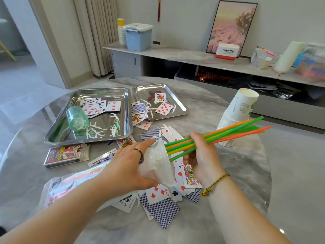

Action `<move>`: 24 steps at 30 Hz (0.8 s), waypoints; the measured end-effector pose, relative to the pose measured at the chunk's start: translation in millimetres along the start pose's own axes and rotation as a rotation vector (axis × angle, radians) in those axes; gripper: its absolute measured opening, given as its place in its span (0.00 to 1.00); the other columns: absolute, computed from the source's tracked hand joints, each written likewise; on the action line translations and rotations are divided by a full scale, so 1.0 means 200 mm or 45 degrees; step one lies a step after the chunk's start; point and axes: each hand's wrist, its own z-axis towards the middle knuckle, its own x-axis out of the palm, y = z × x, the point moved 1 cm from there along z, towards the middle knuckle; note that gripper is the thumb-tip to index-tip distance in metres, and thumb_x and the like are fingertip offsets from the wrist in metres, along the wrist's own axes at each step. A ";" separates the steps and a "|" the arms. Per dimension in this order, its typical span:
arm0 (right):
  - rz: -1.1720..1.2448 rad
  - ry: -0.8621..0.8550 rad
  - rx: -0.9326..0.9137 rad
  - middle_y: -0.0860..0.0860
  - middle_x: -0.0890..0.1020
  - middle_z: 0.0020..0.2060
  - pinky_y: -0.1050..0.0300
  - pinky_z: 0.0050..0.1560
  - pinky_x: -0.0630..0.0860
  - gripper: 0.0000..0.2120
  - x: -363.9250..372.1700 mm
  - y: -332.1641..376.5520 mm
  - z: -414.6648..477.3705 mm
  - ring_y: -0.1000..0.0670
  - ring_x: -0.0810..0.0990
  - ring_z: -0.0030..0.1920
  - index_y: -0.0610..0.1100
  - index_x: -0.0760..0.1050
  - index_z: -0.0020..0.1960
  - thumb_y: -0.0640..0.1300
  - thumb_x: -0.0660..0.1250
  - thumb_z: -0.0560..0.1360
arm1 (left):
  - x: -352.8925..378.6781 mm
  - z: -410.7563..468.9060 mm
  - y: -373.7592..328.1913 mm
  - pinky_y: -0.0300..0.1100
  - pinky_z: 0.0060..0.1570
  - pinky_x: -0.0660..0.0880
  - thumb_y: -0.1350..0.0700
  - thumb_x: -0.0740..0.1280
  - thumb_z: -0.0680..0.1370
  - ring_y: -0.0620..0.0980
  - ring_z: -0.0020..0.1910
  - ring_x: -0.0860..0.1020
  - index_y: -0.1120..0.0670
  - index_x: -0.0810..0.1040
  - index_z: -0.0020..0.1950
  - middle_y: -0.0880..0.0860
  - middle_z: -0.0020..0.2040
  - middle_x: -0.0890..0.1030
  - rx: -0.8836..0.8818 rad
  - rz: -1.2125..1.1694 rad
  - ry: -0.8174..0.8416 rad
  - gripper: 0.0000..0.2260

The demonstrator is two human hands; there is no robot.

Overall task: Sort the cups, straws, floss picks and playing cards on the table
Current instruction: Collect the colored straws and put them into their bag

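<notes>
The right hand (202, 155) is curled round a bundle of green, orange and yellow straws (228, 131), gripping them near their lower ends. The long ends slant up and to the right, past a tilted stack of paper cups (241, 110) standing at the table's right side. The left hand (126, 166), with a dark ring on one finger, pinches a crumpled clear bag (158, 166) between thumb and fingers. The bag is just beside the straws' lower ends; whether those ends are inside its mouth cannot be told. Both hands are above a loose heap of cards (161, 208), some face up and some showing blue patterned backs, spread over the marble table (237, 173). At the back left lies the big tray (84, 141), a steel one. It holds a green cup (77, 118) on its side, several face-up cards toward its far edge, and a scatter of white floss picks (98, 129) along its near and right parts. To its right is the small tray (181, 104), with two face-up cards and a few floss picks in it. More cards overlap its near left corner and spill onto the table between the trays. A red card box (66, 154) lies flat just in front of the big tray. Under the left forearm is a clear packet (70, 182) with pink and orange straws inside.
</notes>
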 end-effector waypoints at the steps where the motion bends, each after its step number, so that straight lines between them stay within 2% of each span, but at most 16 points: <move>1: 0.002 0.005 -0.009 0.51 0.68 0.15 0.68 0.17 0.63 0.14 0.00 0.01 0.00 0.55 0.66 0.15 0.41 0.70 0.32 0.42 0.59 0.76 | 0.00 0.00 0.00 0.31 0.53 0.55 0.31 0.63 0.52 0.37 0.55 0.62 0.29 0.43 0.63 0.38 0.59 0.64 0.015 -0.003 0.035 0.45; 3: 0.038 -0.002 0.001 0.51 0.68 0.14 0.69 0.16 0.63 0.14 -0.01 0.02 0.00 0.55 0.66 0.14 0.41 0.70 0.33 0.42 0.59 0.76 | 0.00 -0.01 0.02 0.30 0.54 0.56 0.29 0.58 0.49 0.34 0.53 0.60 0.28 0.42 0.58 0.36 0.57 0.63 0.044 -0.043 0.112 0.41; 5: 0.080 -0.013 0.017 0.52 0.68 0.14 0.69 0.16 0.64 0.14 -0.01 0.02 0.00 0.56 0.67 0.14 0.41 0.69 0.33 0.43 0.59 0.77 | -0.01 0.00 0.03 0.31 0.56 0.58 0.28 0.59 0.49 0.35 0.55 0.61 0.28 0.45 0.57 0.35 0.57 0.61 0.066 -0.120 0.137 0.40; 10: 0.073 0.026 0.002 0.52 0.69 0.13 0.67 0.16 0.69 0.14 0.03 0.00 -0.03 0.56 0.69 0.15 0.40 0.70 0.34 0.43 0.59 0.78 | -0.01 0.01 0.05 0.35 0.65 0.56 0.29 0.60 0.49 0.37 0.62 0.61 0.29 0.44 0.58 0.35 0.59 0.59 0.055 -0.171 -0.005 0.42; 12: 0.071 0.024 -0.023 0.52 0.70 0.14 0.67 0.16 0.69 0.14 0.04 -0.02 -0.04 0.56 0.70 0.15 0.40 0.70 0.34 0.42 0.59 0.78 | 0.00 0.01 0.04 0.36 0.65 0.57 0.29 0.60 0.48 0.39 0.64 0.62 0.29 0.43 0.57 0.35 0.58 0.60 0.030 -0.171 -0.035 0.42; 15: 0.092 0.013 -0.064 0.51 0.71 0.14 0.67 0.16 0.69 0.14 0.04 -0.02 -0.04 0.56 0.70 0.15 0.39 0.70 0.34 0.41 0.59 0.77 | 0.00 0.00 0.03 0.35 0.64 0.56 0.28 0.59 0.48 0.37 0.61 0.61 0.29 0.42 0.58 0.35 0.58 0.59 0.027 -0.137 -0.057 0.43; 17: 0.100 0.022 -0.063 0.51 0.71 0.14 0.67 0.16 0.69 0.14 0.03 0.00 -0.04 0.56 0.70 0.15 0.40 0.70 0.34 0.41 0.59 0.77 | -0.02 0.00 0.02 0.36 0.64 0.60 0.27 0.63 0.54 0.37 0.60 0.63 0.31 0.48 0.62 0.35 0.58 0.63 0.018 -0.221 -0.037 0.41; 19: 0.073 0.038 -0.078 0.51 0.70 0.14 0.67 0.16 0.68 0.14 0.01 0.01 -0.03 0.56 0.70 0.15 0.40 0.70 0.33 0.42 0.59 0.77 | -0.07 0.00 0.02 0.32 0.58 0.66 0.34 0.65 0.68 0.37 0.54 0.71 0.39 0.61 0.66 0.39 0.54 0.71 -0.041 -0.496 0.025 0.29; 20: 0.056 0.048 -0.094 0.51 0.70 0.15 0.67 0.16 0.68 0.14 0.01 0.02 -0.02 0.56 0.69 0.15 0.40 0.70 0.33 0.42 0.59 0.77 | -0.10 0.01 0.02 0.32 0.55 0.69 0.40 0.60 0.73 0.37 0.51 0.74 0.43 0.67 0.65 0.41 0.52 0.75 -0.117 -0.667 0.071 0.22; 22: 0.051 0.076 -0.123 0.51 0.70 0.15 0.68 0.17 0.67 0.14 0.00 0.03 -0.02 0.55 0.69 0.15 0.40 0.70 0.33 0.42 0.58 0.78 | -0.15 0.04 0.05 0.39 0.55 0.73 0.44 0.54 0.76 0.45 0.49 0.79 0.47 0.75 0.60 0.48 0.51 0.81 -0.314 -0.832 0.105 0.17; 24: 0.066 0.100 -0.146 0.51 0.71 0.16 0.67 0.17 0.68 0.14 0.01 0.03 -0.03 0.55 0.70 0.15 0.40 0.70 0.34 0.42 0.58 0.78 | -0.18 0.06 0.09 0.41 0.47 0.76 0.47 0.60 0.77 0.50 0.41 0.80 0.53 0.80 0.53 0.54 0.46 0.83 -0.443 -0.781 0.128 0.14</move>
